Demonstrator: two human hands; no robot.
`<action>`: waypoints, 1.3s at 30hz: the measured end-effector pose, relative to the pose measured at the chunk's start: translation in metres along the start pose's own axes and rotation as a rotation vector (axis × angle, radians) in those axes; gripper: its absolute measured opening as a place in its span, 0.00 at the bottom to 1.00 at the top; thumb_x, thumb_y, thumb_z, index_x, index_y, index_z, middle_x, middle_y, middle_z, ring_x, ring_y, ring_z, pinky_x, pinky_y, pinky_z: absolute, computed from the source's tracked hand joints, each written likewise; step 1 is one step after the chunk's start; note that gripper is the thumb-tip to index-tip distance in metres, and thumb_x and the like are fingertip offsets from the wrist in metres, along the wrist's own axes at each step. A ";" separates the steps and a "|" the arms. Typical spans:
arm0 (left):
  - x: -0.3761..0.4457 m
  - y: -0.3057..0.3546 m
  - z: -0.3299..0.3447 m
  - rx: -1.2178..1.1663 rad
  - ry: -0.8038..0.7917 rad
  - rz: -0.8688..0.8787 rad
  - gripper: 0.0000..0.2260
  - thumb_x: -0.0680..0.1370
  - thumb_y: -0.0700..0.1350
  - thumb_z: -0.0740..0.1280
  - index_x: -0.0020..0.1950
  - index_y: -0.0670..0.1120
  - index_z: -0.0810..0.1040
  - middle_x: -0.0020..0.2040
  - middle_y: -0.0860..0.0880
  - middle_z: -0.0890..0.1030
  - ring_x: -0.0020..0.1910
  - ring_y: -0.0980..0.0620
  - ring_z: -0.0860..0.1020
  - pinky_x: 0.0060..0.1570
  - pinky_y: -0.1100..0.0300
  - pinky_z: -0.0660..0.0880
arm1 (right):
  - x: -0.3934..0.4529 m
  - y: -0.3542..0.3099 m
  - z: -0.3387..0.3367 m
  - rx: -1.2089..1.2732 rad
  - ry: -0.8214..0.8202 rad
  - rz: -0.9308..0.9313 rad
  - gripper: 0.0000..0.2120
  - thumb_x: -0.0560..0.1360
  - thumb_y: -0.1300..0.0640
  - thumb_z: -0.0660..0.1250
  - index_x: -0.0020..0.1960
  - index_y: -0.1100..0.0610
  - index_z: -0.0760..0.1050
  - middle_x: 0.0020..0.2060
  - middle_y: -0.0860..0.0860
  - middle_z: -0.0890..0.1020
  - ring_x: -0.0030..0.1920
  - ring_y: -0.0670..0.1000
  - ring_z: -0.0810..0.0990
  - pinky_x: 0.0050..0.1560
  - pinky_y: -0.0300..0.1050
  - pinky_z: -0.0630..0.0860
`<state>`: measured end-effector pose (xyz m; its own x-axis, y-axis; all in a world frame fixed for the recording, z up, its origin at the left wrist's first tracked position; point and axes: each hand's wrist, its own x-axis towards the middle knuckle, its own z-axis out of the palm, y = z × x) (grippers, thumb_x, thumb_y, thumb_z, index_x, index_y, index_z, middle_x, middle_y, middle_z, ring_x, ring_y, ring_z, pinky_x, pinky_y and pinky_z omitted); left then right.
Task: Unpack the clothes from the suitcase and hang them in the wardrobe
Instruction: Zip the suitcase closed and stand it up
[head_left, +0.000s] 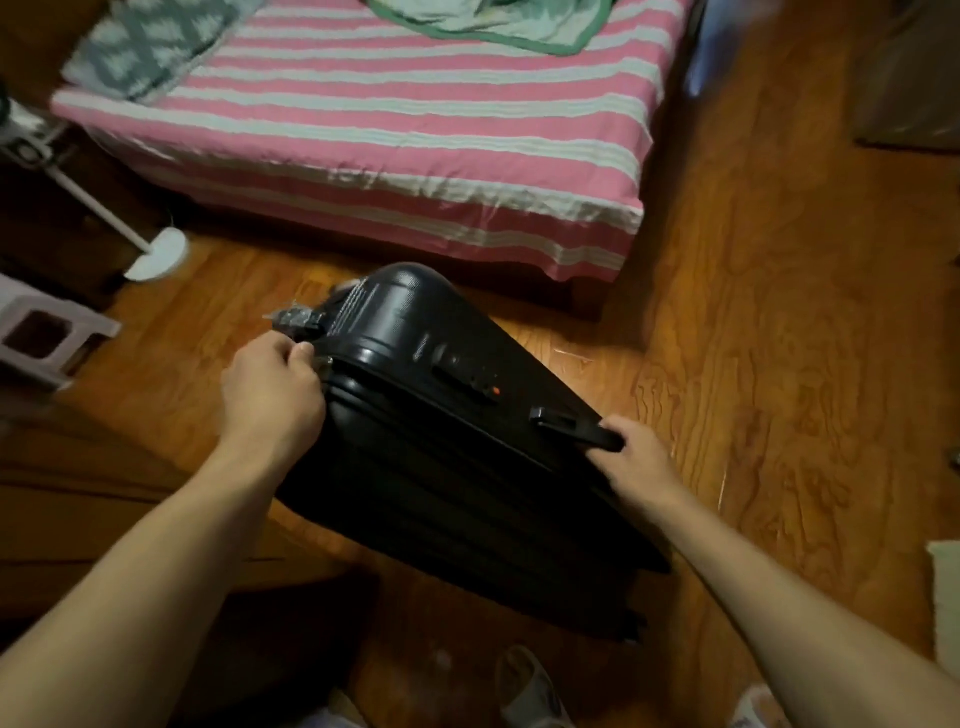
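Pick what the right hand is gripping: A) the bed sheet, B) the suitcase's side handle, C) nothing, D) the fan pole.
B: the right hand has its fingers curled round the black side handle of the closed suitcase, while the left hand holds the case's far corner.

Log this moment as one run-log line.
suitcase: black, closed, on wooden floor | left hand: gripping its top corner | right hand: holding side handle | clothes: none visible
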<state>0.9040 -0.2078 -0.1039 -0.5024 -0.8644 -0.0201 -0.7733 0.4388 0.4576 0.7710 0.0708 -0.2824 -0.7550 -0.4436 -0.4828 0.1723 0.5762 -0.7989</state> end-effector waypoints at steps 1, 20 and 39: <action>0.019 -0.012 -0.005 0.011 -0.009 -0.014 0.12 0.85 0.46 0.60 0.47 0.42 0.77 0.43 0.44 0.78 0.47 0.40 0.75 0.45 0.50 0.70 | -0.003 -0.022 0.003 0.030 -0.009 -0.021 0.04 0.76 0.58 0.71 0.46 0.50 0.78 0.44 0.54 0.83 0.42 0.53 0.83 0.43 0.53 0.82; 0.025 -0.196 0.220 0.165 -0.467 -0.064 0.08 0.84 0.45 0.58 0.45 0.50 0.68 0.41 0.50 0.75 0.40 0.47 0.73 0.42 0.54 0.67 | 0.068 0.051 0.074 -1.038 0.002 -0.010 0.12 0.78 0.48 0.68 0.59 0.51 0.75 0.62 0.50 0.71 0.64 0.55 0.67 0.65 0.55 0.67; 0.066 -0.215 0.229 -0.085 -0.815 -0.086 0.08 0.83 0.44 0.64 0.46 0.47 0.78 0.49 0.48 0.82 0.51 0.48 0.81 0.54 0.45 0.80 | 0.107 0.049 0.026 -1.079 -0.070 -0.106 0.19 0.76 0.52 0.70 0.65 0.56 0.74 0.71 0.53 0.67 0.69 0.57 0.65 0.65 0.58 0.72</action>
<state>0.9491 -0.3028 -0.4075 -0.5911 -0.4301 -0.6823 -0.8065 0.3310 0.4899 0.7152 0.0342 -0.3822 -0.6900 -0.5448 -0.4766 -0.5640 0.8174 -0.1178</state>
